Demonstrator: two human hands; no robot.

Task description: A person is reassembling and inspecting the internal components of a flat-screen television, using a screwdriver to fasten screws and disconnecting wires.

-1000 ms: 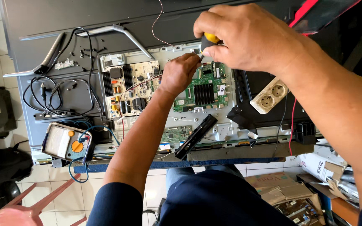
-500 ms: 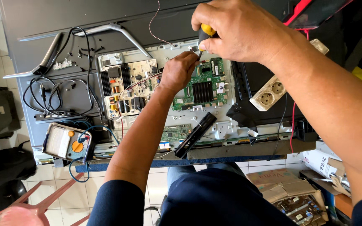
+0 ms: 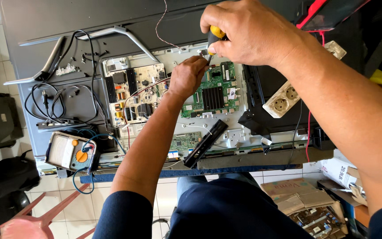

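Observation:
My right hand (image 3: 248,33) grips a screwdriver with a yellow and black handle (image 3: 215,34), its shaft pointing down at the top edge of the green circuit board (image 3: 213,95). My left hand (image 3: 186,77) rests fisted on the board's upper left corner, right beside the screwdriver tip. Whether it pinches something is hidden. Both boards sit in the opened back of a flat television (image 3: 67,26) lying face down. A pale power board (image 3: 133,93) with coils and capacitors lies left of my left hand.
An analogue multimeter (image 3: 71,152) with an orange dial sits at the lower left edge. Black cables (image 3: 51,102) and two grey stand legs (image 3: 116,32) lie on the panel. A white socket strip (image 3: 284,98) and a black bar (image 3: 205,144) lie nearby. Cardboard and boards lie on the floor at right.
My right hand with the screwdriver has shifted slightly left and up. My left hand stays on the board's corner.

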